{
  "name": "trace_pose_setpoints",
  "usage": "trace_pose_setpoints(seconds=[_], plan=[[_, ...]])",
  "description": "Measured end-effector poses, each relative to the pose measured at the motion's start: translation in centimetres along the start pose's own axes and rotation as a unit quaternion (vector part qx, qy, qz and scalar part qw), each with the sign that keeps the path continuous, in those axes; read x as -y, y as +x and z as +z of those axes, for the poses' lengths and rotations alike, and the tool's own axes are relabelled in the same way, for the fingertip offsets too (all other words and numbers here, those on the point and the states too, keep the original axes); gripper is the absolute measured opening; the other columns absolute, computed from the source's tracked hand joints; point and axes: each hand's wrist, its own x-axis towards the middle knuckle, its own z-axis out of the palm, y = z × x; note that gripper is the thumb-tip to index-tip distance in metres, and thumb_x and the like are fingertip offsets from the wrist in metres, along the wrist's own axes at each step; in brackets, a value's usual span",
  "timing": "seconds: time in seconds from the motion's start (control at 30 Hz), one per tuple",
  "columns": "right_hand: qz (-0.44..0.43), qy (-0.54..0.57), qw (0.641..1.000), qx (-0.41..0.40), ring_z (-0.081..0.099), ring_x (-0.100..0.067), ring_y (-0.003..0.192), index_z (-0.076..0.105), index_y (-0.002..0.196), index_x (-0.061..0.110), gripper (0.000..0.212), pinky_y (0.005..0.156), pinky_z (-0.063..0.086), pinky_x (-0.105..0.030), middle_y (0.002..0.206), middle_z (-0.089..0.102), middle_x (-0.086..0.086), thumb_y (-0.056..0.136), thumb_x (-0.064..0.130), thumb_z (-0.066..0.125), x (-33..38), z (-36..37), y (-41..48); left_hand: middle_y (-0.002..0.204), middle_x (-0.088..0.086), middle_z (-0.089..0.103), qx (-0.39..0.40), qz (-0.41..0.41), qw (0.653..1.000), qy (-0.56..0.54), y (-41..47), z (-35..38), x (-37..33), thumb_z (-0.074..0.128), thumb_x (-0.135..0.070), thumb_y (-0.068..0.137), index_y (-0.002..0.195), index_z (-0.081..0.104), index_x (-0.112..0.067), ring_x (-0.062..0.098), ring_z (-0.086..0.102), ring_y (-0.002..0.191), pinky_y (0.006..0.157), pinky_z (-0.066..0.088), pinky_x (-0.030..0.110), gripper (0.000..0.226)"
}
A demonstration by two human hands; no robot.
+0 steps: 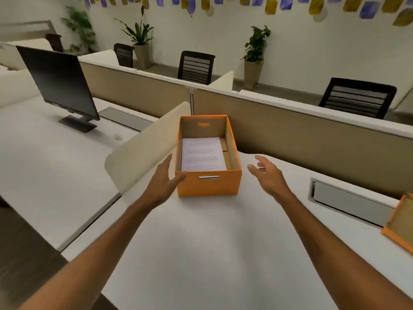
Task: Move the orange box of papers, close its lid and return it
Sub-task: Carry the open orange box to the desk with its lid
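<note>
Bare forearms are stretched from the near edge across the white desk (201, 242) toward twelve o'clock, one to each side of the orange box (209, 185). That box is set near the desk's far middle, just short of the beige partition (290, 133), beside a curved cream divider (143, 144) at its nine o'clock.

Judged from this, the opening step is in hand — taking hold of the box so that it can be moved. The left hand (164, 177) is spread flat, its fingertips touching or all but touching the box's near left corner; nothing is gripped. The right hand (267, 173) is held loose with fingers apart, at the box's three o'clock and clear of its wall.

What seems called for next is the right palm brought in against the right wall, so that the box is pressed evenly between both hands before any lift.

The box looks like stiff orange card, unlidded, with a slot handle in the near wall. A stack of printed papers (203, 154) lies flat inside. What appears to be the lid (400, 222) — orange-rimmed, cut off by the frame — is seen at four o'clock.
</note>
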Motion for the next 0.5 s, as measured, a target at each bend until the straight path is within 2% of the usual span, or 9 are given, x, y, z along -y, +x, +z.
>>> trace_pose_setpoints(seconds=[0.1,0.17,0.23,0.33,0.43,0.5], plan=[[0.052,0.008,0.999,0.011,0.05,-0.028,0.129,0.041,0.148,0.025,0.06,0.093,0.042,-0.035,0.146,0.05,-0.012,0.094,0.05,0.055,-1.0,1.8,3.0,0.166,0.004,0.019,0.019,-0.043,0.998,-0.029,3.3,0.5,2.5,0.055,-0.059,0.09,0.158,0.012,-0.022,0.025,0.023,0.151,0.119,0.026,0.051,0.09],[0.085,0.041,0.995,0.022,0.048,-0.028,0.131,0.038,0.149,0.029,0.062,0.1,0.044,-0.041,0.147,0.048,-0.01,0.094,0.053,0.053,-1.8,3.2,4.7,0.166,0.004,0.017,0.042,-0.107,0.99,-0.085,5.2,1.1,4.1,0.055,-0.063,0.088,0.158,0.011,-0.026,0.025,0.023,0.151,0.119,0.026,0.051,0.091],[0.108,0.075,0.991,0.029,0.043,-0.031,0.136,0.033,0.151,0.033,0.065,0.106,0.042,-0.051,0.153,0.042,-0.009,0.094,0.056,0.052,-2.6,4.5,6.3,0.167,0.004,0.013,0.066,-0.163,0.971,-0.163,6.7,1.7,5.4,0.052,-0.066,0.088,0.158,0.008,-0.031,0.025,0.019,0.152,0.119,0.024,0.053,0.09],[0.154,0.12,0.98,0.038,0.036,-0.034,0.141,0.03,0.151,0.037,0.064,0.104,0.04,-0.056,0.159,0.032,-0.005,0.093,0.059,0.048,-3.0,6.0,8.3,0.166,0.0,0.018,0.089,-0.21,0.938,-0.261,8.5,2.5,7.0,0.047,-0.066,0.09,0.158,0.007,-0.034,0.026,0.022,0.151,0.118,0.027,0.051,0.085],[0.192,0.154,0.967,0.061,0.038,-0.036,0.139,0.034,0.149,0.039,0.062,0.102,0.038,-0.058,0.158,0.033,0.0,0.093,0.062,0.045,-3.6,6.8,9.5,0.159,-0.004,0.036,0.113,-0.227,0.919,-0.3,9.7,2.9,8.1,0.045,-0.066,0.091,0.155,0.024,-0.037,0.027,0.035,0.145,0.116,0.031,0.051,0.073],[0.205,0.179,0.959,0.083,0.042,-0.035,0.135,0.04,0.146,0.039,0.059,0.099,0.04,-0.059,0.153,0.041,0.003,0.092,0.064,0.044,-4.2,7.1,9.9,0.144,-0.009,0.054,0.136,-0.217,0.919,-0.298,10.2,2.9,8.7,0.048,-0.065,0.09,0.146,0.041,-0.04,0.023,0.049,0.135,0.112,0.038,0.05,0.062]])
